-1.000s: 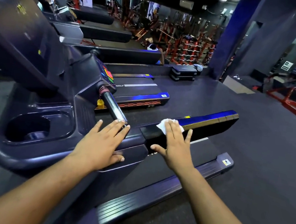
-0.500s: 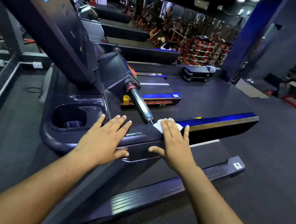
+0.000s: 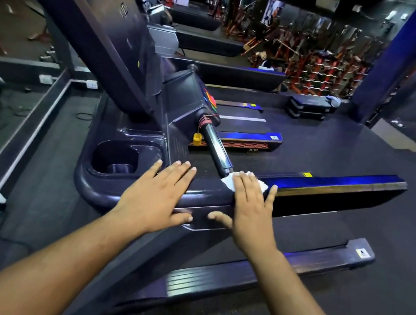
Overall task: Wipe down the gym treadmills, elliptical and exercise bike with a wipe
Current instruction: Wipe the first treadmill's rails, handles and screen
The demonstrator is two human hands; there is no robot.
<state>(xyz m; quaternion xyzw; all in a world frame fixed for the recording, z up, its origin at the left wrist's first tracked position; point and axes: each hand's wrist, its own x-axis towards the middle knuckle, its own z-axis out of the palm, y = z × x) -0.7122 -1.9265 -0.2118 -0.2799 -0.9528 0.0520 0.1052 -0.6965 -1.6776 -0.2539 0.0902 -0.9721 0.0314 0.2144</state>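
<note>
Item: one treadmill (image 3: 122,193), dark console with cup well (image 3: 115,158) and a short grip bar (image 3: 217,148) with a yellow clip (image 3: 197,138) hanging beside it. We log the right hand (image 3: 250,208) flat on the console's near rail, fingers straight and spread, pressing the white wipe (image 3: 230,181) down; the wipe lies under the fingertips, its corners showing just at the foot of the grip bar. The left hand (image 3: 157,195) lies flat on the same rail beside it, fingers straight, holding nothing, thumb over the rail's front edge. Progress, as we judge it: the wiping is under way on this console rail only; the upright screen panel (image 3: 87,22), the cup well, the grip bar and the blue-edged side rail (image 3: 330,181) show no sign either way of having been done. A second treadmill (image 3: 246,136) sits beyond, and more machines stand behind it; we count all of these as left to do. Hard to read: the screen panel is smeared by motion blur, the far racks (image 3: 319,63) are too dim to sort, and we cannot pick out an elliptical or a bike with any certainty. Most of the wipe is hidden under the palm, and the deck is cut off behind the arms.
</note>
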